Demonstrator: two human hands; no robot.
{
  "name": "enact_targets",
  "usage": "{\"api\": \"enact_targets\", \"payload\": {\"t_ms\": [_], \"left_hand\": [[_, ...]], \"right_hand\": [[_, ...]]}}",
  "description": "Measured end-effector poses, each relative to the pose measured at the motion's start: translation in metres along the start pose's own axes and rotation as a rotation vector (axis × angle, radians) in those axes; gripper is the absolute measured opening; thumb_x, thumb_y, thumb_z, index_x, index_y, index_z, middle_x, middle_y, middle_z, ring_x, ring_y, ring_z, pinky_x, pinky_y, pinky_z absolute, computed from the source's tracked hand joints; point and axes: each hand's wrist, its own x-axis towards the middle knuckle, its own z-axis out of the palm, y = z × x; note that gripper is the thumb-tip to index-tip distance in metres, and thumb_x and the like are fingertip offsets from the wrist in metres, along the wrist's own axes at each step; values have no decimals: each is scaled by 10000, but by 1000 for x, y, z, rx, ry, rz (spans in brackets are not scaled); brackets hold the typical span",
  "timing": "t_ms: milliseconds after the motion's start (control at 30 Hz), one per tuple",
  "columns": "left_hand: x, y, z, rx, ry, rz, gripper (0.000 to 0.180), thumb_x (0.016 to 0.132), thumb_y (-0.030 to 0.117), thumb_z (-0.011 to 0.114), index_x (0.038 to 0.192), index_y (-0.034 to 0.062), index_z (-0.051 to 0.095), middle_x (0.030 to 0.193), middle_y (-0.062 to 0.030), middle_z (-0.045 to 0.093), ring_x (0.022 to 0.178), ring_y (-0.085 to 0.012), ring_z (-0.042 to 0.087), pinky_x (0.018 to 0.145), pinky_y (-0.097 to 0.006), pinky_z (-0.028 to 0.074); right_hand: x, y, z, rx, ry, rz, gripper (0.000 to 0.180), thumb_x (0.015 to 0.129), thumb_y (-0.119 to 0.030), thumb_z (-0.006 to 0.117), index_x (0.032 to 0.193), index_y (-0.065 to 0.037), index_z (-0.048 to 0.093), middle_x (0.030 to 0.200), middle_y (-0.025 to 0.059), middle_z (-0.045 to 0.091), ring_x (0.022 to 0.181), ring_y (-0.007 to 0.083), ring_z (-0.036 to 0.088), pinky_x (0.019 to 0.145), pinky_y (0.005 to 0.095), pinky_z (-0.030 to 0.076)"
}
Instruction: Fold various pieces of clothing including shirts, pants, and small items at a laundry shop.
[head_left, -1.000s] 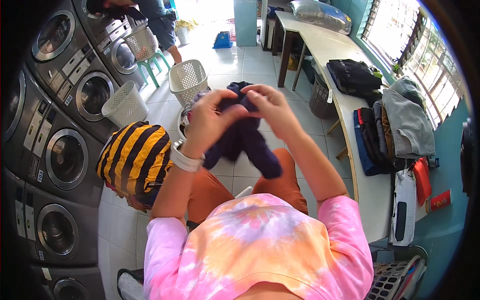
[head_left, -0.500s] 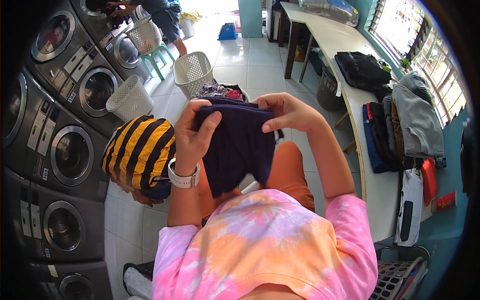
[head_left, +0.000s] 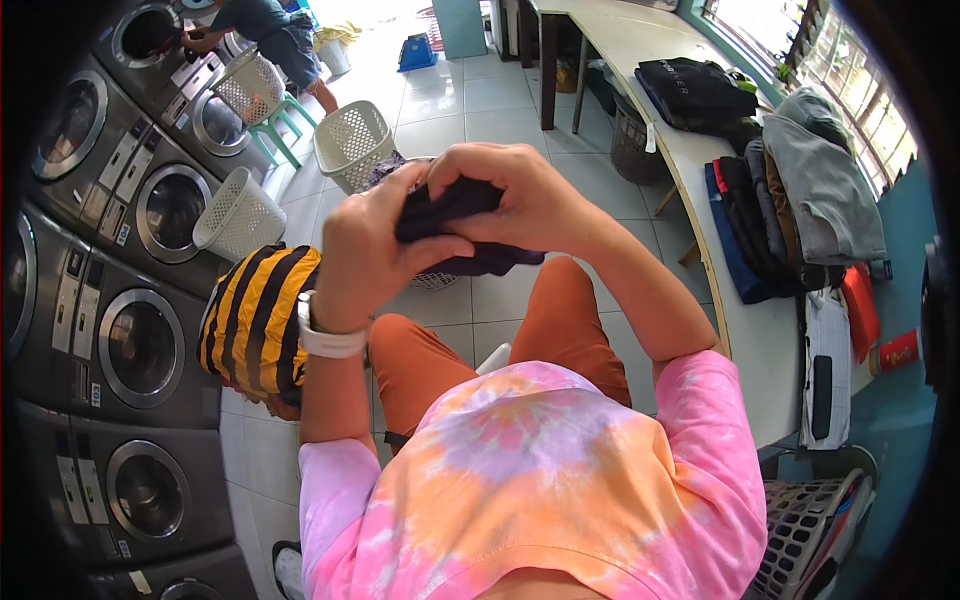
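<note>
Dark navy shorts [head_left: 448, 208] are bunched and partly folded over between my two hands, in front of my knees. My left hand [head_left: 372, 248], with a white watch [head_left: 332, 341] on its wrist, grips the left side, thumb reaching underneath. Closed on the upper right part is my right hand [head_left: 520, 200], its fingers curled over the cloth. A loose part of the shorts hangs below the hands. Just behind them, a basket of patterned laundry [head_left: 384, 170] is mostly hidden.
Dark front-loading washers [head_left: 140, 345] line the left. A yellow-and-black striped bundle [head_left: 258, 325] sits by my left arm, near white baskets [head_left: 240, 215]. Folded clothes [head_left: 770, 225] lie on the long table [head_left: 690, 185] at right. Another person [head_left: 270, 40] stands at the far-left machines.
The shorts hung spread open downward before; now they are gathered up and folded between my hands. My right hand has moved inward toward the left one. The view has shifted slightly.
</note>
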Motion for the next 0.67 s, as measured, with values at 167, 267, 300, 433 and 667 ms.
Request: {"api": "enact_targets", "payload": {"t_ms": [167,267,300,433,667], "left_hand": [[18,-17,-11,-84,-50,10,422,590,357,788,780,24,610,631,-94,596,569,-251,603,514,-306,462],[29,-13,-18,42,-40,68,386,623,349,765,795,39,612,655,-90,600,571,-249,597,506,-300,449],[32,-11,-20,50,-96,52,363,632,316,767,807,35,618,669,-93,605,582,-243,599,516,-298,449],[28,-11,-28,203,-233,-2,341,647,291,763,822,36,620,671,-96,599,589,-246,593,524,-303,444],[21,-4,-39,207,-154,16,369,656,338,754,830,43,618,665,-131,591,599,-253,598,535,-318,450]], "right_hand": [[-25,31,3,568,305,65,236,857,-64,550,1090,-24,556,1104,77,577,1034,145,532,864,282,430],[-63,81,27,510,503,405,224,881,-162,555,1061,-32,580,952,33,611,877,92,550,784,248,445],[-76,92,44,525,411,516,248,887,-209,548,1063,-37,580,933,28,606,863,96,548,772,244,443],[-116,106,110,616,-145,945,458,893,-441,467,1047,-27,590,923,43,606,856,125,551,758,260,439],[-131,129,159,923,-644,1010,533,927,-497,294,1281,-132,454,1176,127,550,1099,252,519,954,380,366]]}}
